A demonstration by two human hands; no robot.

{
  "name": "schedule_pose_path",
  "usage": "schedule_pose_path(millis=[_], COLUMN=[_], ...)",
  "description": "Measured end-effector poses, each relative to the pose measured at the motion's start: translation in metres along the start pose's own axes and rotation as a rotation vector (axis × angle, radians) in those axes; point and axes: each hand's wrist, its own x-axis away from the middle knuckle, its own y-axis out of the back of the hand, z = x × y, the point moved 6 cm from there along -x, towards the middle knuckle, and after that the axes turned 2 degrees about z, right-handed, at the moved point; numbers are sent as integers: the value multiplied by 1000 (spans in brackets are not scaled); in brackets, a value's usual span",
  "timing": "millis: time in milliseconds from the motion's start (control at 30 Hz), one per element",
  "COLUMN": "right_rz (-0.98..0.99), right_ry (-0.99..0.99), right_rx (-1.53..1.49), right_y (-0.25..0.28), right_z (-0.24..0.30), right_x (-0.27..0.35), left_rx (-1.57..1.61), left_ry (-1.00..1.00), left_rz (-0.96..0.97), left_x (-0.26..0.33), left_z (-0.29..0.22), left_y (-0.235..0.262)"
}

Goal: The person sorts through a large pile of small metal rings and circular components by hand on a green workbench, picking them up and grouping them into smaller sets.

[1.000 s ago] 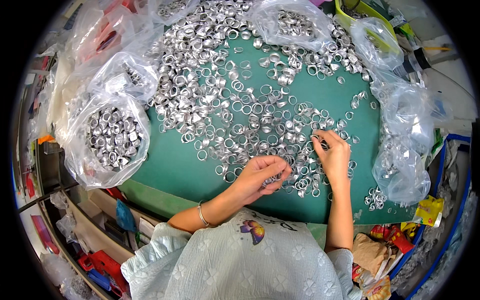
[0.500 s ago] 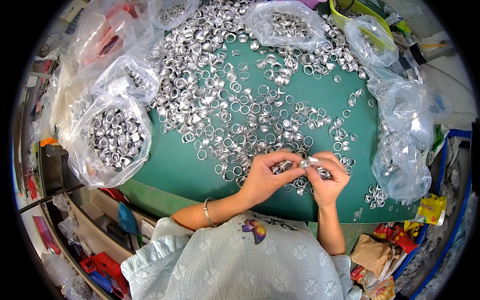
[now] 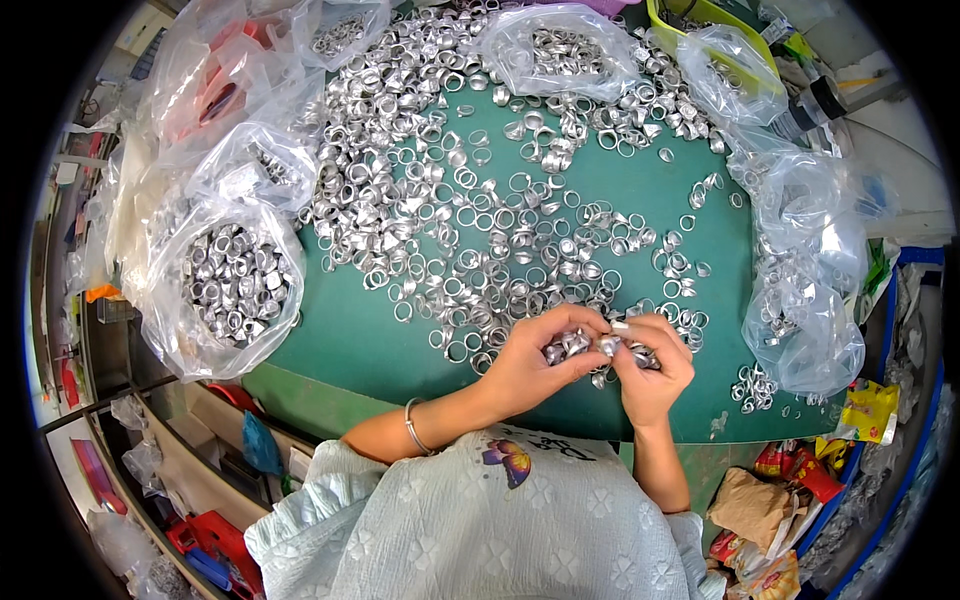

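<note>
My left hand (image 3: 548, 358), with a silver bangle on its wrist, curls around several metal rings (image 3: 568, 345) in its palm. Its thumb and forefinger meet my right hand (image 3: 652, 372) at one silver ring (image 3: 608, 345) between the fingertips. The right thumb and forefinger pinch that ring, and more rings show beneath the curled right fingers. Both hands are just over the near edge of a wide spread of loose silver rings (image 3: 400, 200) on the green tabletop (image 3: 350, 335).
At the left stands an open plastic bag of rings (image 3: 237, 280). Another bag (image 3: 565, 60) lies at the far side, and more bags (image 3: 805, 320) line the right edge. A small ring pile (image 3: 752, 388) is near the right front. A yellow-green basket (image 3: 720, 45) sits at the far right.
The ring at my fingertips has turned and sits slightly lower. My fingers have shifted a little around it; both hands remain in nearly the same place.
</note>
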Motion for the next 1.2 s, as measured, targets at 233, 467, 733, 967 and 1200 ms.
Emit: schedule_pose_path(millis=[233, 467, 733, 967, 1200], right_rz=[44, 202, 419, 200, 35], right_ry=[85, -397, -118, -213, -721], right_rx=[197, -128, 690, 438, -788], right_y=[-10, -12, -41, -25, -19], right_z=[6, -21, -48, -58, -71], right_x=[3, -12, -47, -48, 3], left_rx=[304, 619, 867, 749, 376], left_ry=[71, 292, 275, 307, 167], left_rz=[83, 71, 89, 96, -80], left_x=[1, 3, 0, 2, -4], left_z=[13, 36, 36, 40, 19], left_y=[1, 12, 13, 16, 17])
